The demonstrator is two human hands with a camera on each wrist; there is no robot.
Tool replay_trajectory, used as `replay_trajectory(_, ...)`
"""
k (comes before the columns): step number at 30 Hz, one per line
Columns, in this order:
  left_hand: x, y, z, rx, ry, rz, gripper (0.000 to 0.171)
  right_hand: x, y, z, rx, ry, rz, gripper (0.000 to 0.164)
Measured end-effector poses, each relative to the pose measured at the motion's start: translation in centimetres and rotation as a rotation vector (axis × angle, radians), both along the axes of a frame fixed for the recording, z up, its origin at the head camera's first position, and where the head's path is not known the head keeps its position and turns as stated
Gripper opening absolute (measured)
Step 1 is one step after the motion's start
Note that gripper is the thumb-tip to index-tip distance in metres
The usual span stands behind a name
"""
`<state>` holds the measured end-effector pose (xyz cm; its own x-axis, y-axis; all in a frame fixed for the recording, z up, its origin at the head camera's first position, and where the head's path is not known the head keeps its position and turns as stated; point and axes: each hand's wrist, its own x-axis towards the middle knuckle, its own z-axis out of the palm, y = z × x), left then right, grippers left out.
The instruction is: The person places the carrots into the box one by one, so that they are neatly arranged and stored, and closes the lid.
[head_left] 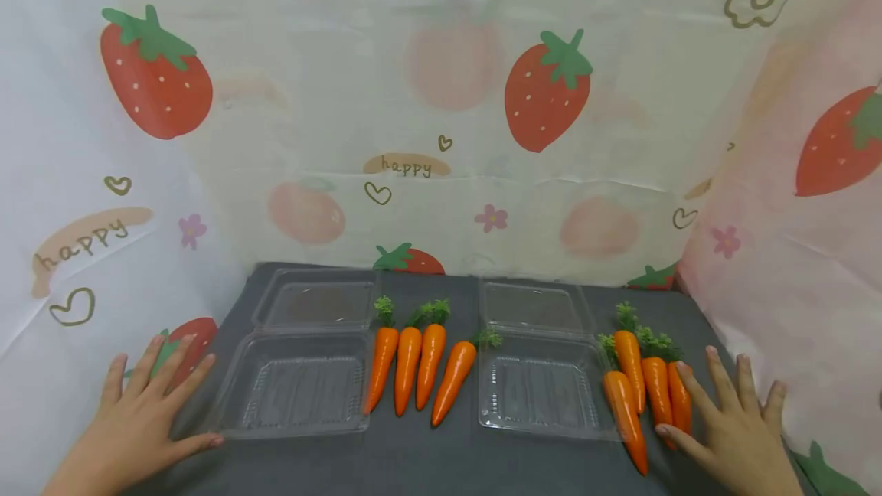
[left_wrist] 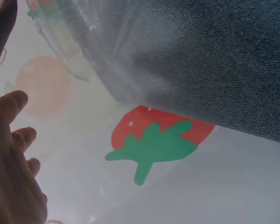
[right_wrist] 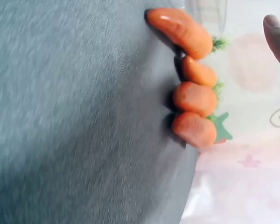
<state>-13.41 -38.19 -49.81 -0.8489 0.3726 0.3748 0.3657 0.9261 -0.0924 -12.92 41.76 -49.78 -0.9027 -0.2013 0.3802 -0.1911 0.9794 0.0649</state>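
Note:
My left hand (head_left: 141, 419) is spread with straight fingers left of a clear plastic box (head_left: 237, 404), whose hinged lid lies back behind its tray. It holds nothing; the left wrist view shows its fingers (left_wrist: 14, 105) at the left edge. My right hand (head_left: 740, 427), also spread, is beside several orange carrots (head_left: 625, 419) at the right, its fingertips overlapping the outermost carrot (head_left: 680, 396) in the head view. In the right wrist view those carrots (right_wrist: 193, 99) lie in a row, apart from the thumb (right_wrist: 276, 37). Another group of carrots (head_left: 409, 373) with green tops lies in the middle.
A second clear box (head_left: 551, 433) stands opened between the two carrot groups, one carrot lying against its right edge. Grey cloth (head_left: 406, 465) covers the table. Strawberry-printed white sheets (head_left: 441, 228) wall in the back and both sides.

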Motion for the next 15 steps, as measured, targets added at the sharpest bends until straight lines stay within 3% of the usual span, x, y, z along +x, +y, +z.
replay_trajectory(15, -0.4, -0.1, -0.4, 0.01, -0.011, 0.013, 0.125, -1.6, -3.7, 0.3, -0.052, 0.083, 0.094, 0.104)
